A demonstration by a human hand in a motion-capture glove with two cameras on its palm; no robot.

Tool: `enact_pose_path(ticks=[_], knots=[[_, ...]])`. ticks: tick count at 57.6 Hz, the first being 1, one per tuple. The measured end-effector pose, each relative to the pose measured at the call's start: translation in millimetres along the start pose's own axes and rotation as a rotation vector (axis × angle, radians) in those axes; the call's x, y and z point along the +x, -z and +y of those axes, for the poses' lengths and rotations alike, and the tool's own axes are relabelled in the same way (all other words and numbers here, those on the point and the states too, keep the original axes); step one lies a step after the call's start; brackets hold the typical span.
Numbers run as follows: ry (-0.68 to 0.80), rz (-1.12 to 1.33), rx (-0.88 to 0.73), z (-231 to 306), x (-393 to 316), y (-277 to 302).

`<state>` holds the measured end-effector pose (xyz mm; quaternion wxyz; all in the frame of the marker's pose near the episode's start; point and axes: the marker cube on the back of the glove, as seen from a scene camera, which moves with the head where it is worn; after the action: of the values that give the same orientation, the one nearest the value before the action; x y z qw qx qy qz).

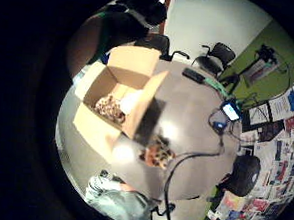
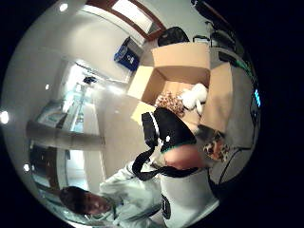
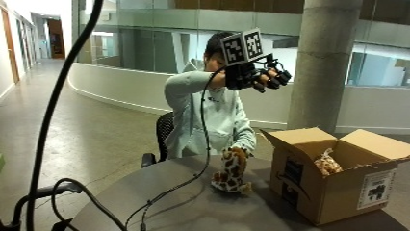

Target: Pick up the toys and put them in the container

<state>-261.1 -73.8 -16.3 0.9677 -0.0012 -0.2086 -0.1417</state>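
My gloved right hand point(image 3: 261, 77) is raised high above the table, at the person's head height, fingers loosely curled and holding nothing. Below it a spotted giraffe toy point(image 3: 232, 171) stands upright on the round grey table point(image 3: 192, 207), with the person's other hand at its top. To its right sits an open cardboard box point(image 3: 333, 190) with a spotted plush toy point(image 3: 327, 163) inside. The palm views look down on the box point(image 1: 98, 124), the spotted toy point(image 1: 110, 108), a white plush toy point(image 1: 130, 101) beside it, and the giraffe point(image 1: 157, 153) outside the box wall.
A black cable point(image 3: 176, 190) runs from the glove across the table. A phone with a lit screen point(image 1: 231, 111) and a flat black device point(image 1: 193, 75) lie on the far side. Office chairs point(image 1: 218, 55) stand around the table. A concrete pillar point(image 3: 323, 62) rises behind the box.
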Motion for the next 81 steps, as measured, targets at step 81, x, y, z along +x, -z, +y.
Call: enact_pose_path(ticks=[81], knots=[[0.112,0.084,-0.063,101.1,103.7,-225.6]])
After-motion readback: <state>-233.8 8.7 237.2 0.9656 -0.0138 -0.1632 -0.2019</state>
